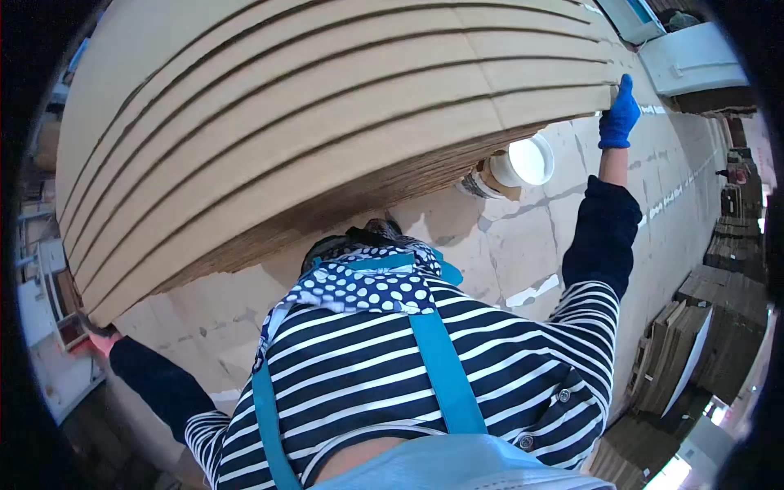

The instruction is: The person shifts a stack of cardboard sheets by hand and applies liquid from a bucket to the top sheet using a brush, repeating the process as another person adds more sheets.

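Observation:
A stack of large flat brown cardboard sheets [343, 106] spreads before me, their long edges fanned in steps. My right hand [621, 118], in a blue glove, closes on the right end of the nearest cardboard sheet [523, 110], thumb pointing up. At that sheet's far left corner is my left hand [100, 339], small and partly hidden, with its fingers around the edge. Both arms are stretched wide apart. Underneath the front edge, the side of the stack shows many thin layers in shadow.
A white round bucket [531, 161] stands on the floor [523, 237] beside the stack. White equipment [694, 59] is at the upper right. Piles of cardboard [674, 355] line the right side. At the left edge stands a pale frame or machine [57, 318].

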Demonstrator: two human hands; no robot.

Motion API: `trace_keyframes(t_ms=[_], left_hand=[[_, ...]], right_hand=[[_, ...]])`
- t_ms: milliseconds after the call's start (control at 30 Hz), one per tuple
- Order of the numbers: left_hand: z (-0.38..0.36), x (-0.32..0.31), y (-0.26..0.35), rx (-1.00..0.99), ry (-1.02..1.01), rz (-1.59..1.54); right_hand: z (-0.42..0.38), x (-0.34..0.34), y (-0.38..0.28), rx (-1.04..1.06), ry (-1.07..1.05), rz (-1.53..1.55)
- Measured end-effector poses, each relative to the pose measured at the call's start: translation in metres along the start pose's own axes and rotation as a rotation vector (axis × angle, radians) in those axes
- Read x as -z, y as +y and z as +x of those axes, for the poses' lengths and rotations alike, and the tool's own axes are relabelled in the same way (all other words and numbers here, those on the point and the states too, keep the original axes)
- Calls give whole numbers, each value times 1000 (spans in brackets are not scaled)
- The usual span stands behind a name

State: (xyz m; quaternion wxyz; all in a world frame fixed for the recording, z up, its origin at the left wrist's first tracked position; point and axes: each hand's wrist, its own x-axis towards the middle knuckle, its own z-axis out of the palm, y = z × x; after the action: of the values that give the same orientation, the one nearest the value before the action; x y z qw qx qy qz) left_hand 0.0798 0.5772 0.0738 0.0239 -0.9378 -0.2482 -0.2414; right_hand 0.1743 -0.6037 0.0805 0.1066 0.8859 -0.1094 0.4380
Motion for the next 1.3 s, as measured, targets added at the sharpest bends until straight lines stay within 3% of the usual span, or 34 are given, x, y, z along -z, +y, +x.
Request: trace_keyframes(t_ms=[33, 100, 133, 167, 233, 267, 300, 433, 500, 567, 600, 633, 667, 700, 733, 767, 833, 967, 1033, 1067, 1100, 1167, 1200, 1300], left_hand=[[-13, -6, -4, -194, 4, 413], [14, -54, -54, -70, 96, 878], [22, -46, -36, 39, 110, 722], [26, -40, -9, 245, 112, 460], [25, -25, 52, 694, 152, 88], [26, -14, 80, 850, 152, 60], [21, -15, 79, 699, 141, 6], [39, -17, 74, 777, 5, 68], [33, -19, 48, 349, -112, 434], [23, -14, 40, -35, -140, 669], [17, -10, 48, -41, -141, 663], [11, -6, 60, 35, -43, 400], [5, -5, 65, 114, 49, 138], [12, -20, 42, -130, 230, 513], [40, -42, 12, 201, 176, 190], [56, -56, -4, 532, 118, -135], [46, -44, 32, 547, 88, -30], [26, -1, 127, 666, -21, 82], [25, -1, 122, 710, -61, 81], [25, -8, 110, 625, -19, 118], [29, -15, 102, 532, 26, 150], [23, -14, 120, 504, 114, 83], [18, -8, 129, 515, 81, 55], [21, -5, 133, 594, 18, -36]], right_hand=[[3, -7, 1, 7, -4, 1], [1, -17, 0, -66, 21, 115], [13, -11, -20, -667, -128, 473], [17, -10, -25, -667, -138, 470], [26, -10, -31, -432, -270, 85], [31, -7, -37, -551, -355, 74], [32, -6, -36, -547, -358, 76], [39, -12, -33, -480, -388, 123], [36, -14, -30, -504, -357, 222], [32, -25, -13, -803, -264, 769], [28, -31, -4, -692, -167, 821], [24, -35, 2, -692, -168, 808], [22, -39, 5, -298, -41, 543], [22, -38, 3, -153, -84, 337], [23, -36, 0, -6, -96, 132], [29, -30, -13, 0, -102, 129], [39, -17, -39, -621, -336, 267], [42, -20, -38, -532, -347, 88], [39, -27, -29, -106, -394, -177], [43, -32, -29, -355, -466, -113], [39, -35, -20, -21, -447, -273], [44, -42, -12, -86, -503, -247], [47, -36, -21, -336, -480, -81], [37, -25, -25, -192, -383, -10]])
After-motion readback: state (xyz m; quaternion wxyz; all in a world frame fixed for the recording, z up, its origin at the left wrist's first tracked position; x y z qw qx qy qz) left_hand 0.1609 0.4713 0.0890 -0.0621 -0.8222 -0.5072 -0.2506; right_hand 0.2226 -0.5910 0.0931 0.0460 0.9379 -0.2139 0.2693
